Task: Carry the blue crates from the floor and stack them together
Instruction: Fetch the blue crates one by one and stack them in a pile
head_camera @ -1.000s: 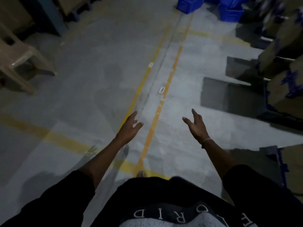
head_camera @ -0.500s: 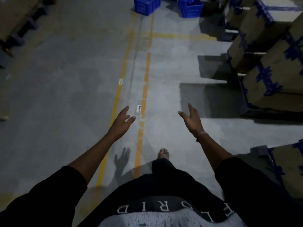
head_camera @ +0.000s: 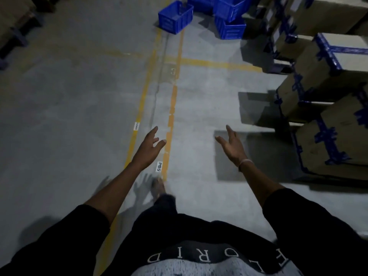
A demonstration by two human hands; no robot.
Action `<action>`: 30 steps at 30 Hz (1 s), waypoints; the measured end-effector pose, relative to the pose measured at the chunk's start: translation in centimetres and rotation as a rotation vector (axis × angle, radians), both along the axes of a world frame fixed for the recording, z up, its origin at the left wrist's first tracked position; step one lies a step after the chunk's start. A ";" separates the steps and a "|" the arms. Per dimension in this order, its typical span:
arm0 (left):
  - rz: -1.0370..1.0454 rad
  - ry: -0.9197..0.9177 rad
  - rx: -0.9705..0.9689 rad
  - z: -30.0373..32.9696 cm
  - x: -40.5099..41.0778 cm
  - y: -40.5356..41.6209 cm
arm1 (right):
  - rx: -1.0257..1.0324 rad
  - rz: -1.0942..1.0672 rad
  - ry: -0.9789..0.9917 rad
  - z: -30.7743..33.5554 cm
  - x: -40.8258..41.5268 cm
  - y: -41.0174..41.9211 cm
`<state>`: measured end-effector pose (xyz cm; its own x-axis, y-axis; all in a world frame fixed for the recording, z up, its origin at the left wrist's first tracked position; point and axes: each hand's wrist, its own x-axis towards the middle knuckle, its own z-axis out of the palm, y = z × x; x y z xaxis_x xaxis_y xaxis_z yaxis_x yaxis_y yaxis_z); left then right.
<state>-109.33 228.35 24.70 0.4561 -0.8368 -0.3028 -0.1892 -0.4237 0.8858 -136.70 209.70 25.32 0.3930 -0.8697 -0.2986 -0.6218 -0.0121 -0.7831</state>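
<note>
Several blue plastic crates stand on the grey floor at the far top of the view. One blue crate point(head_camera: 175, 16) sits alone, tilted, by the yellow floor lines. To its right a stacked pair of blue crates point(head_camera: 230, 18) stands, with more blue behind them at the top edge. My left hand point(head_camera: 148, 149) and my right hand point(head_camera: 232, 147) are stretched out in front of me at mid-frame, both empty with fingers spread, palms facing each other. Both hands are far short of the crates.
Cardboard boxes taped in blue point(head_camera: 326, 86) are stacked along the right side on pallets. Two yellow floor lines point(head_camera: 170, 120) run ahead toward the crates, with a small "P05" label point(head_camera: 159, 166). Dark pallets point(head_camera: 16, 26) lie at the far left. My foot point(head_camera: 158, 188) steps on the line.
The view has moved forward along the yellow lines; the blue crates and the boxes on the right are closer and larger. Both hands stay raised, open and empty.
</note>
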 end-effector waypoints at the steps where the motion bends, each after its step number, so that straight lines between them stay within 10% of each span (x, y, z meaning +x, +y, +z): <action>1: -0.009 0.003 0.002 -0.3 1.6 -2.2 | 0.010 -0.007 -0.007 -0.2 1.5 -2.1; 30: -0.269 -0.101 0.037 -0.2 34.7 -70.4 | 0.024 -0.311 -0.110 -2.1 30.8 -63.0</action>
<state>-74.62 157.95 24.48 0.2483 -0.9212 -0.2996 -0.3862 -0.3778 0.8415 -105.93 146.67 23.24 0.1409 -0.9464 -0.2908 -0.5042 0.1841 -0.8437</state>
